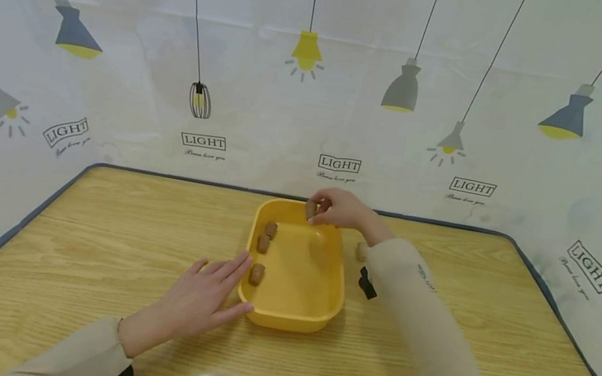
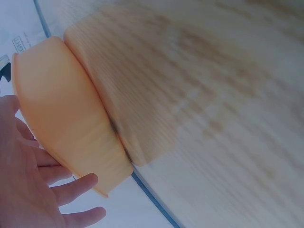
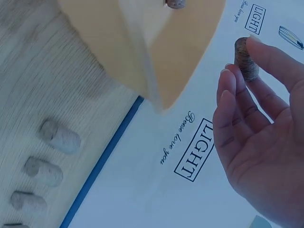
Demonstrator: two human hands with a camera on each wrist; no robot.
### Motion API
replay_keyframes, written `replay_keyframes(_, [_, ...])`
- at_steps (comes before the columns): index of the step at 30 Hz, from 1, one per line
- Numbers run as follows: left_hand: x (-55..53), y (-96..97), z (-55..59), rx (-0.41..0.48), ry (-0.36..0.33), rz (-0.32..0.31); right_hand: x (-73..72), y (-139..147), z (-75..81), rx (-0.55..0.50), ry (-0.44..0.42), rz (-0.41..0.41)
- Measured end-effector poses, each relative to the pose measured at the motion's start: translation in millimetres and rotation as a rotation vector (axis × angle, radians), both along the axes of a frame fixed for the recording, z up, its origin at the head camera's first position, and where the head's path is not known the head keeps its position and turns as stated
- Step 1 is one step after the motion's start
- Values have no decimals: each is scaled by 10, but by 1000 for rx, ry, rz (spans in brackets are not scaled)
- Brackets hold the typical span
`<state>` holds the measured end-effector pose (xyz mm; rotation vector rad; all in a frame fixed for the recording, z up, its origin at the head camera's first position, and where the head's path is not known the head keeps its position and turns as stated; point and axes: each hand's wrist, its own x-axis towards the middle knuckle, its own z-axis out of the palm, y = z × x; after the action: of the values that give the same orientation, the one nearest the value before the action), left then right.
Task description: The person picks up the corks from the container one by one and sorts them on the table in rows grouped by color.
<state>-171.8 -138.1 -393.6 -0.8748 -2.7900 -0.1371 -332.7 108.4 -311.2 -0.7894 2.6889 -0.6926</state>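
Observation:
A yellow rectangular bin (image 1: 286,322) stands on the wooden table, with several brown corks (image 1: 257,274) lying along the left side of its floor. My right hand (image 1: 342,210) is over the bin's far end and pinches one cork (image 3: 246,59) between thumb and fingertips. At the bin's near left corner, my left hand (image 1: 205,299) has its fingers spread, the fingertips at the rim. The left wrist view shows that hand (image 2: 38,185) beside the bin's outer wall (image 2: 71,109), holding nothing.
Several more corks (image 3: 59,136) lie in a row on the table (image 3: 28,85) right of the bin; the right sleeve (image 1: 410,288) mostly hides them in the head view. Behind the table's dark edge hangs a white backdrop (image 1: 261,73) printed with lamps.

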Motion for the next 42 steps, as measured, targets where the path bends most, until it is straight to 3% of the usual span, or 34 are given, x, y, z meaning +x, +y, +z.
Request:
replay_keyframes(7, [1,2,-6,1,1,0,85,233,7,-6,63,75])
replay_keyframes(18, [-3,2,-23,12,3,-5,261,544,-112,-14,44,74])
replay_keyframes(36, [0,-5,-13,13,14,-5,341,996,-552,-94,69,102])
replay_keyframes(42, [-1,-9,-6,10,10,-6,364,1047,-732,-126,122,160])
